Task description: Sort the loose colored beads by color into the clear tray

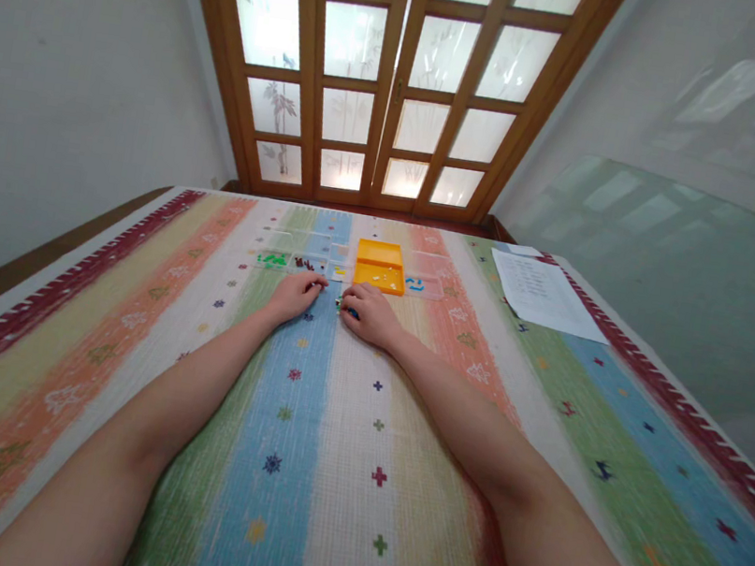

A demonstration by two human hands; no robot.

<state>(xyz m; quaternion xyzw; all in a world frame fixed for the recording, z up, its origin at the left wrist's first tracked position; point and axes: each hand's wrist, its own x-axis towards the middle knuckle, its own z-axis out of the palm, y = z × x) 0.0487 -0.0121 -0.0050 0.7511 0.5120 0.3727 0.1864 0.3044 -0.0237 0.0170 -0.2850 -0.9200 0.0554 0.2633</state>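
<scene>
My left hand (296, 297) rests on the striped cloth, thumb and forefinger pinched together; what lies between them, if anything, is too small to make out. Close by on the right, my right hand (370, 312) has its fingers curled around a small piece with green and dark blue parts (338, 303), mostly hidden by the fingers. Just beyond the hands stands an open orange box (383, 253) with small white pieces in it. Left of it, clear plastic boxes hold green pieces (272, 259), dark red pieces (307, 264) and yellow pieces (340, 271). Blue pieces (414, 284) lie in a clear box on its right.
A striped, patterned tablecloth (344, 505) covers the table. Printed white paper (546, 294) lies at the far right. Wooden doors with glass panes (389, 86) stand behind the table, and a greenish glass panel (688, 292) leans along the right wall.
</scene>
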